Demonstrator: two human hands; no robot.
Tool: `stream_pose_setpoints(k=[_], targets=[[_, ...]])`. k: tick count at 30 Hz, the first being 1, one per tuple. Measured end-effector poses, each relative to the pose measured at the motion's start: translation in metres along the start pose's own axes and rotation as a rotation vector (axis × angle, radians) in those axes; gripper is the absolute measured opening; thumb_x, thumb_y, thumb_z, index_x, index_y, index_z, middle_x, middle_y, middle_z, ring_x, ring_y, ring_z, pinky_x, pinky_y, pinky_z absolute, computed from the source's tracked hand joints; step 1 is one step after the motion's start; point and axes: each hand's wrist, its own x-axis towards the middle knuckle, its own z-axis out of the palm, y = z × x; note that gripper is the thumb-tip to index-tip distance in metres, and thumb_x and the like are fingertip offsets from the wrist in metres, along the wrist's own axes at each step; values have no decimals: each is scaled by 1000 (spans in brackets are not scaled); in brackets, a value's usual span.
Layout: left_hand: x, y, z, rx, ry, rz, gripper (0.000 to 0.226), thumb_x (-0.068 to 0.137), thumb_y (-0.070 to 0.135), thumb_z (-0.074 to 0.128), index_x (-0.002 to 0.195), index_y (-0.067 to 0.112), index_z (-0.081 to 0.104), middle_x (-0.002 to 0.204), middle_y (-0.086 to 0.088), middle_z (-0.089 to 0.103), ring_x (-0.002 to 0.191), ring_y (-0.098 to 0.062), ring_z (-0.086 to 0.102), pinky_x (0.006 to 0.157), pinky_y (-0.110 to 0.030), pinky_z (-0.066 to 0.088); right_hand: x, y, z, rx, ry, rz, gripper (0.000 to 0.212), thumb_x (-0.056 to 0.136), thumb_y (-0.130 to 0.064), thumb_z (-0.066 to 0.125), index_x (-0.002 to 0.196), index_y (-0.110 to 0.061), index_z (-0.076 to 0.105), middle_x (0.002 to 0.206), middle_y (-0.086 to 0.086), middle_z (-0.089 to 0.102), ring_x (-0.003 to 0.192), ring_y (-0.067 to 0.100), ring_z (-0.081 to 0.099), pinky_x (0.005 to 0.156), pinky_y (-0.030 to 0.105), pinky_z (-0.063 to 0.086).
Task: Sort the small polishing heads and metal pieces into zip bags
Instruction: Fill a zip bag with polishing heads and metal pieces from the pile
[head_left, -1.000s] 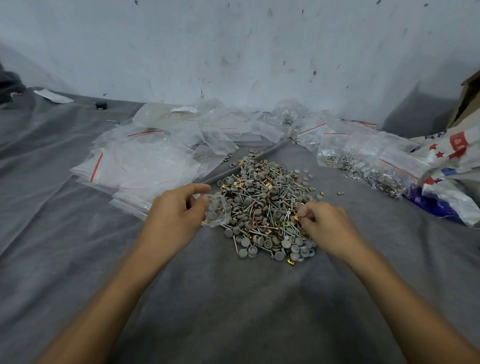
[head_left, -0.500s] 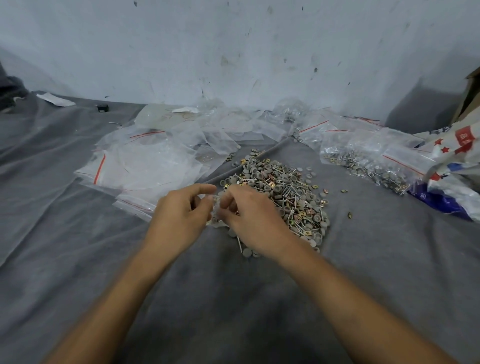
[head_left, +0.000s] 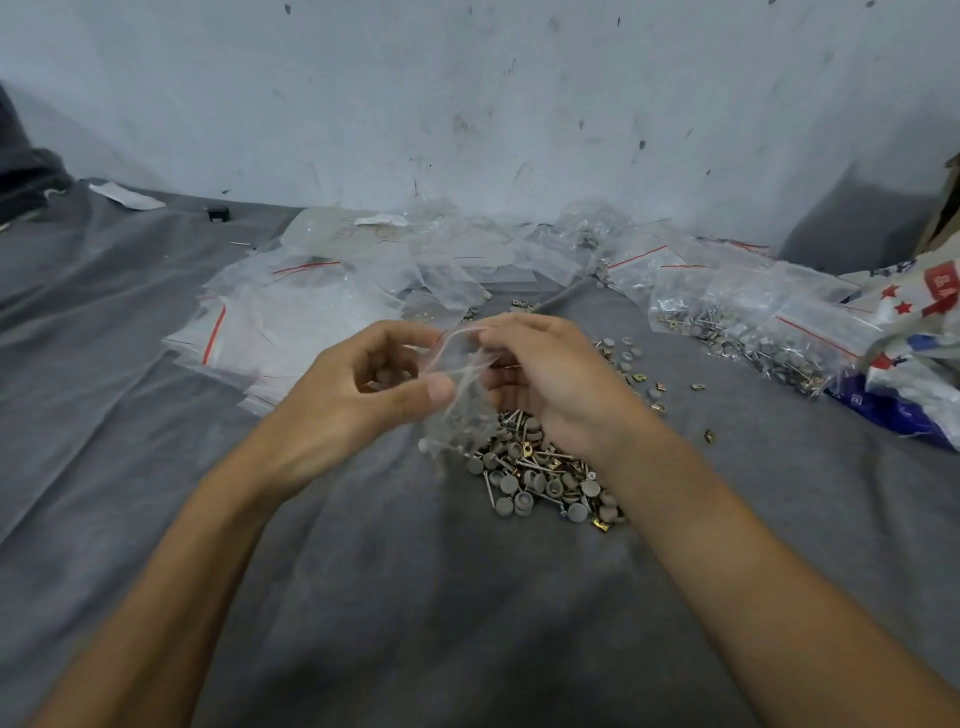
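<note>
A small clear zip bag (head_left: 460, 410) with some grey polishing heads inside hangs between my two hands, lifted above the grey cloth. My left hand (head_left: 358, 395) pinches its left rim with thumb and fingers. My right hand (head_left: 550, 379) grips the right rim at the bag's mouth. Beneath and behind my right hand lies the loose pile of grey polishing heads on pins and small brass metal pieces (head_left: 540, 478); my hand hides most of it.
A heap of empty clear zip bags with red strips (head_left: 291, 322) lies at the back left. Filled bags (head_left: 753, 332) sit at the back right, beside a printed plastic sack (head_left: 914, 353). A few stray pieces (head_left: 709, 435) dot the cloth. A wall stands behind.
My right hand left the pile and came across to the bag's mouth. Both hands have lifted the bag off the cloth, and the view has moved closer.
</note>
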Motion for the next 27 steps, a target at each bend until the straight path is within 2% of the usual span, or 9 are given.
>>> stream_pose_setpoints(k=[1,4,7,12,17,19,22,24,27], targets=[[0,0,2,9,10,6,39,74,44,88,106,25,74,90,2,73,79,-5,65,72,-16,52,-1,-4,-3,67,5,28,20,98,-5,57,110,4,71,66,5,61,51,11,58,46,22,50],[1,1,9,-13,140,56,28,78,28,77,95,6,75,90,-11,75,76,-8,66,71,-16,53,-7,-11,-13,142,26,69,18,97,-8,61,106,3,72,64,7,64,52,11,59,47,21,52],[2,2,11,-63,207,79,23,77,29,75,92,12,76,83,-1,76,76,-6,67,71,-16,53,-12,-11,-20,105,38,60,14,96,-9,62,99,0,73,68,9,68,54,12,61,48,22,53],[1,0,16,-54,134,132,17,79,30,77,95,24,79,86,-3,76,77,-9,67,72,-18,55,-20,-2,-28,122,79,43,16,95,-9,64,95,3,74,69,12,70,54,14,64,47,21,53],[3,-7,23,79,218,126,12,82,38,72,90,29,77,87,-3,75,76,-30,65,73,-41,55,-24,6,-32,138,93,77,17,95,-11,64,88,1,75,71,13,71,54,13,64,46,21,53],[4,-8,24,131,223,139,12,86,39,70,92,30,75,87,0,74,79,-29,65,73,-39,54,-26,6,-33,123,92,95,20,96,-16,64,88,-1,75,67,11,70,50,12,61,43,21,50],[4,-12,26,201,216,157,4,95,32,66,92,31,69,86,6,69,71,-15,59,65,-25,51,-28,6,-36,-117,113,79,27,98,-33,64,90,-10,76,58,3,63,43,9,52,39,22,42],[3,-14,27,280,211,169,10,101,26,61,93,31,64,87,7,64,69,-5,54,63,-18,46,-30,6,-39,-472,160,-38,38,95,-54,60,87,-20,76,60,-8,62,47,4,54,49,25,44],[3,-11,32,395,188,204,12,103,22,55,95,30,57,88,9,59,74,-10,53,63,-20,44,-30,6,-39,-909,178,-326,41,86,-74,55,100,-40,72,96,-20,61,93,-2,60,81,28,47]])
